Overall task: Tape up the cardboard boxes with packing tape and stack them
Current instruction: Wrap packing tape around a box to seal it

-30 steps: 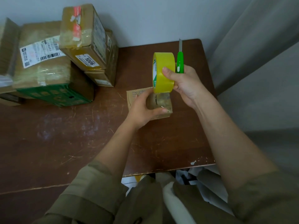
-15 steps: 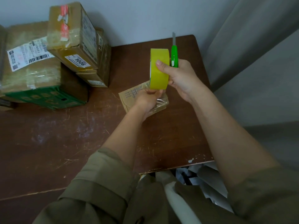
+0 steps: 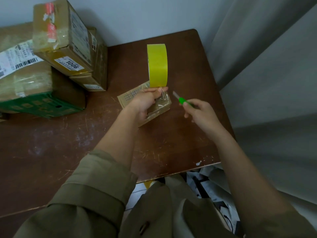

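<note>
- A green-based box (image 3: 34,86), bearing a white shipping label, is set at the left edge of the brown table (image 3: 51,138), against the wall.
- A box marked 1006 (image 3: 63,38) is leaned, tilted, on it and on a smaller box (image 3: 96,66) just beside, near the table's far edge.
- A small flat box (image 3: 145,102) is laid near the middle of the far half of the table.
- It is held down by the left hand (image 3: 145,103), and clear tape is pinched between thumb and fingers under the yellow tape roll (image 3: 157,65), which is stood on edge above the box.
- A green utility knife (image 3: 183,101) is gripped in the curled fingers of the right hand (image 3: 200,112), its blade pointed toward the tape, apart from it.
</note>
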{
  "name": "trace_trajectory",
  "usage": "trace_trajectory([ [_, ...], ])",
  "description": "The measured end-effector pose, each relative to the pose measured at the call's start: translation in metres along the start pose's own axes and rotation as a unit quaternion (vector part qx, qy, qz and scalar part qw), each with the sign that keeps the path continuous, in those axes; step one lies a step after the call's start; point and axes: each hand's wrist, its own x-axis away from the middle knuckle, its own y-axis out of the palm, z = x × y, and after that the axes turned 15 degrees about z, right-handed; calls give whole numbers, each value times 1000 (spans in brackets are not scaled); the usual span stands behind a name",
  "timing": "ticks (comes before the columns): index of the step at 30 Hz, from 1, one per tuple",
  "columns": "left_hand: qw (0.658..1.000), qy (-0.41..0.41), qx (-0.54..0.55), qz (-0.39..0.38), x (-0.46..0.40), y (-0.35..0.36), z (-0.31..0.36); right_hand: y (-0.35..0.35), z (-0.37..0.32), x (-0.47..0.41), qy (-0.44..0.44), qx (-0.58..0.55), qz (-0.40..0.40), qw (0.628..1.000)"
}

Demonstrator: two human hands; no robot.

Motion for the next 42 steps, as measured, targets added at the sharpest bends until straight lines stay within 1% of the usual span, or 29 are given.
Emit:
trace_trajectory([
  [3,1000,12,-8,-4,1,-1,-2,2,2,5,2,-1,-37,999],
  [6,1000,21,-11,-8,1,-3,-3,5,4,6,-7,1,-23,1000],
  [9,999,33,-18,-15,0,-3,-5,7,7,5,-32,31,-5,999],
  [15,999,42,-24,-9,1,-2,-6,16,7,2,-54,80,-3,995],
  [18,999,40,-15,-6,1,-2,-6,23,5,-3,-59,87,4,994],
  [21,1000,20,4,-5,1,-2,-6,26,6,-6,-50,85,45,994],
  [24,999,1,39,4,-4,-3,-7,12,8,-11,-30,74,164,983],
  [25,998,2,57,8,-6,-4,-7,6,11,-13,-28,59,182,981],
  [26,997,2,75,12,-8,-6,-8,2,13,-13,-29,48,181,982],
  [28,995,-1,102,12,-13,-9,-10,2,18,-13,-29,52,153,986],
  [30,993,-1,120,12,-16,-10,-11,11,26,-11,-22,88,118,989],
  [32,992,1,126,16,-16,-9,-11,22,32,-9,-29,123,105,986],
  [37,991,8,128,31,-12,-8,-10,40,43,-5,-34,171,117,978],
  [40,988,-12,153,31,-15,-8,-11,42,45,-5,-34,191,150,970],
  [42,986,-25,166,26,-16,-10,-11,43,47,-6,-31,201,156,967],
])
